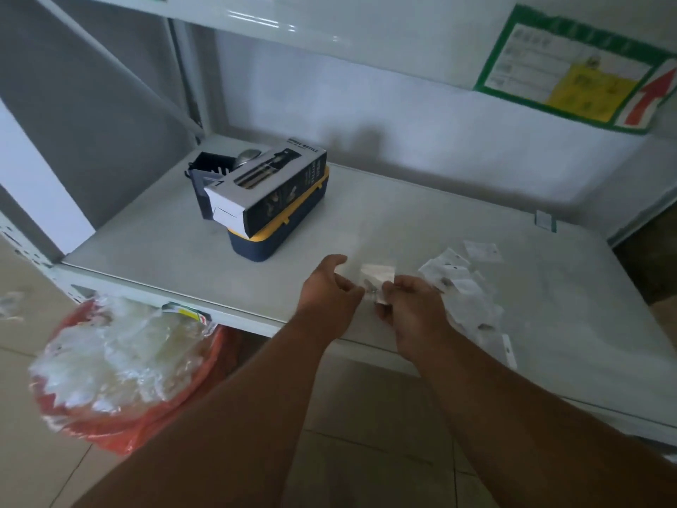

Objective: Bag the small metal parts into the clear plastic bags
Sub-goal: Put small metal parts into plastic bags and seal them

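Observation:
A small clear plastic bag (377, 275) is held just above the front of the white shelf (403, 221). My left hand (329, 291) pinches its left edge and my right hand (410, 302) pinches its lower right corner. A small dark metal part shows at the bag's bottom, between my fingers. To the right of my right hand lies a spread of several clear bags (465, 287), some with a dark metal part inside.
A spray-bottle box (267, 185) lies on a blue and yellow case (271, 236) at the shelf's back left, beside a black holder (210, 166). A red basin (121, 364) lined with crumpled clear plastic stands on the floor at left. A green-framed notice (571, 67) hangs on the wall.

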